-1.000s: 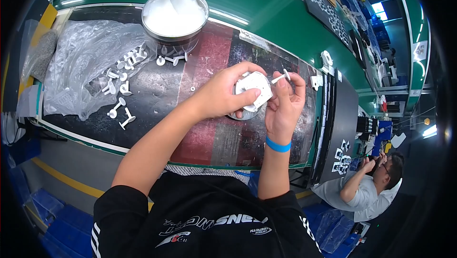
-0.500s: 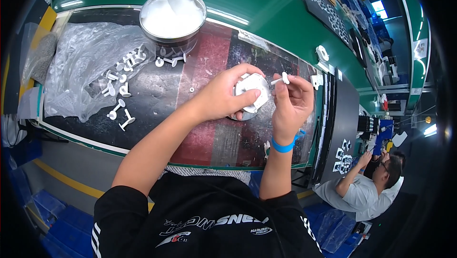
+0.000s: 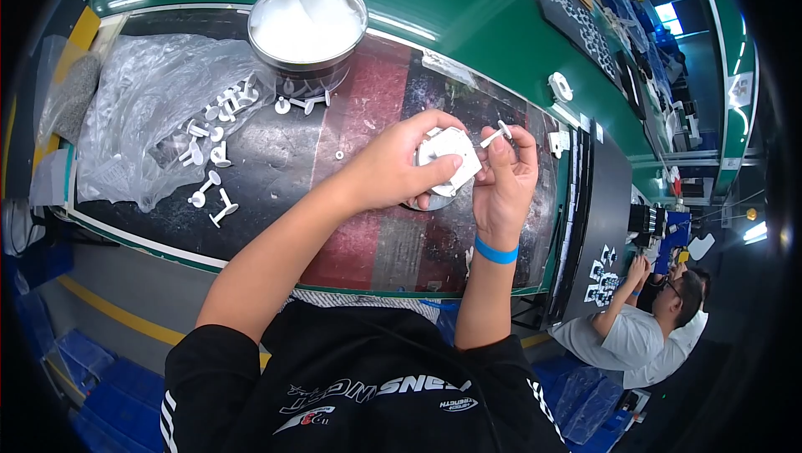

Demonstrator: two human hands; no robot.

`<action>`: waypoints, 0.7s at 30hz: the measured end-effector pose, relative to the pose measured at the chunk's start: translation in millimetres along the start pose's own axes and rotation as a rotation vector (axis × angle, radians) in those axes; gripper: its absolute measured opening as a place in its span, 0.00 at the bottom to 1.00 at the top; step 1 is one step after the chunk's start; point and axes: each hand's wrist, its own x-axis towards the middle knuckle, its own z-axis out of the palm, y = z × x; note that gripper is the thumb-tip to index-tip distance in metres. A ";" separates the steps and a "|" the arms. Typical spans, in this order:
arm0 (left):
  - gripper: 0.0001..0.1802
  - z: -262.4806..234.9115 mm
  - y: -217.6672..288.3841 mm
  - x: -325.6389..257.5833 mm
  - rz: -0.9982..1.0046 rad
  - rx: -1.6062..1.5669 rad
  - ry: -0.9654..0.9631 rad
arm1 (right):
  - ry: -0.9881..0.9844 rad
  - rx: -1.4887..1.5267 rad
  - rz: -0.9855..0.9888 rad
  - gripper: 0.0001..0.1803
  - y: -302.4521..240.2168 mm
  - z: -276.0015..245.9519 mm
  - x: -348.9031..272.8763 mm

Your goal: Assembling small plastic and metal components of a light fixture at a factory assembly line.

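My left hand is closed round a white plastic housing, its thumb pressed across the top face. Part of a round grey disc shows beneath it, against the tabletop. Just to the right, my right hand pinches a white disc-headed pin between thumb and fingers. The pin slants, with its stem pointing down and left toward the housing and its head up and right. A small gap separates stem and housing. A blue band circles my right wrist.
Similar white pins lie loose at the left beside a clear plastic bag. Behind them stands a round metal tin with white contents. A small white ring lies mid-table. Beyond the right edge, people sit by a dark panel bearing white parts.
My right hand has shifted slightly left, nearer the housing, and the pin has turned so its stem slants down more steeply. The left hand keeps its hold with little movement.
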 end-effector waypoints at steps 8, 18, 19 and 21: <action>0.23 1.5 -1.5 1.6 0.009 -0.005 -0.001 | -0.016 -0.008 -0.018 0.15 -0.5 -2.3 0.1; 0.23 0.7 -1.0 0.5 -0.003 0.007 0.011 | -0.012 0.011 -0.012 0.15 2.2 -0.4 -0.4; 0.23 0.8 -1.2 0.8 -0.009 -0.001 0.007 | -0.005 0.020 -0.011 0.15 1.3 0.4 -0.2; 0.23 1.3 -0.7 0.7 -0.009 -0.003 0.006 | 0.003 0.027 -0.010 0.15 0.7 0.5 -0.4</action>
